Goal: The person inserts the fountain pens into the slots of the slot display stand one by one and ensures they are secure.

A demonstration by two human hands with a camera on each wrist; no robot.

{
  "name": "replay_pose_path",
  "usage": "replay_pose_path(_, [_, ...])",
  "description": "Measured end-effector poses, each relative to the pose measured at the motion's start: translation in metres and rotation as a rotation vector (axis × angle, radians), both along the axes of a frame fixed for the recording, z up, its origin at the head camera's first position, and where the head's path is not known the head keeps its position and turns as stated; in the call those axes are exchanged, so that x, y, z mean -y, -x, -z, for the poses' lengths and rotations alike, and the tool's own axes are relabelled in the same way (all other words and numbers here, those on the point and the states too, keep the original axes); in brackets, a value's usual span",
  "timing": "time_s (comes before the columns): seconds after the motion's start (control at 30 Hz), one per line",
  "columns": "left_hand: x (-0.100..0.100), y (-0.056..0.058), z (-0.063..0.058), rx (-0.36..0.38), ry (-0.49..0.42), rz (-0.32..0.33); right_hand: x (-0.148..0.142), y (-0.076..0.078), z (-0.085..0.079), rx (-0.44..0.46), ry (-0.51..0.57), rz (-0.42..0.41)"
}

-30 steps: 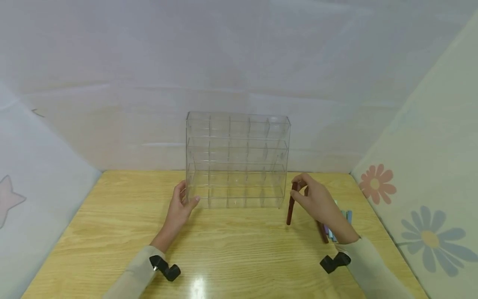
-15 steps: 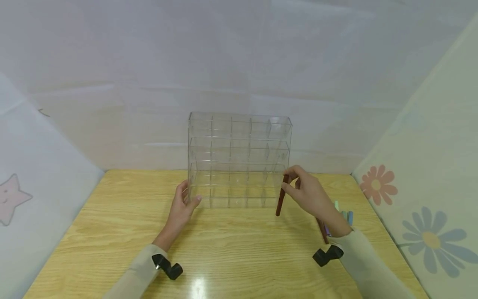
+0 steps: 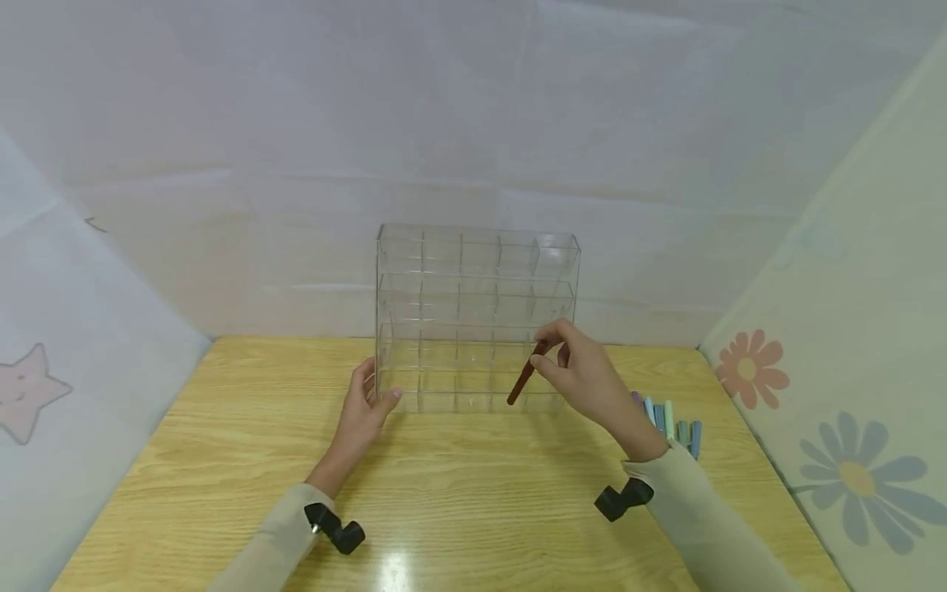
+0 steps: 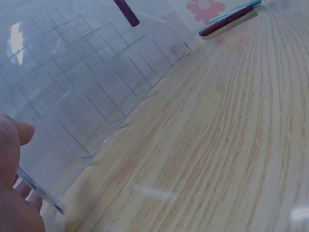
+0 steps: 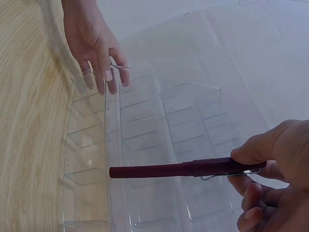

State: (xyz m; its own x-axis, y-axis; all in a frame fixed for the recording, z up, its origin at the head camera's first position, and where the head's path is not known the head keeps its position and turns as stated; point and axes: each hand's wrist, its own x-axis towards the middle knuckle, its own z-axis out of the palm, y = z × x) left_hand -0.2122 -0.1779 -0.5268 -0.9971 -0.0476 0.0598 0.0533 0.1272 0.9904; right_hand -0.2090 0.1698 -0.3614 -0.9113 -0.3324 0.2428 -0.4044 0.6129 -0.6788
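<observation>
A clear plastic rack (image 3: 477, 284) with several rows of compartments stands upright at the back of the table. My left hand (image 3: 360, 415) grips its lower left side, thumb in front and fingers behind the edge, as the left wrist view also shows. Between thumb and fingers, my right hand (image 3: 588, 378) pinches a dark red pen (image 3: 522, 381) by its clip end. The pen tilts, its free end pointing down and left before the rack's lower right compartments. In the right wrist view, the pen (image 5: 154, 171) lies across the line of the compartments, its metal clip visible.
Several coloured pens (image 3: 669, 419) lie on the wooden table (image 3: 473, 510) at the right, partly behind the right forearm. Another dark red pen (image 4: 227, 21) lies there in the left wrist view. White cloth (image 3: 473, 107) hangs behind the rack.
My right hand has carried the dark red pen leftward from beside the rack to in front of its lower right part; the pen tilts more. My left hand keeps its grip on the rack.
</observation>
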Motion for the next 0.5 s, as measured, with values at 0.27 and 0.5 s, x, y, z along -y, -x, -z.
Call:
replay_pose_path(0.27, [-0.001,-0.002,-0.002,0.008,0.007,0.0,0.011,0.0,0.001,-0.001,0.051,-0.024])
replay_pose_path(0.5, [0.0,-0.003,-0.002,0.009,0.007,0.007,0.023,0.0,0.003,0.0,0.08,-0.054])
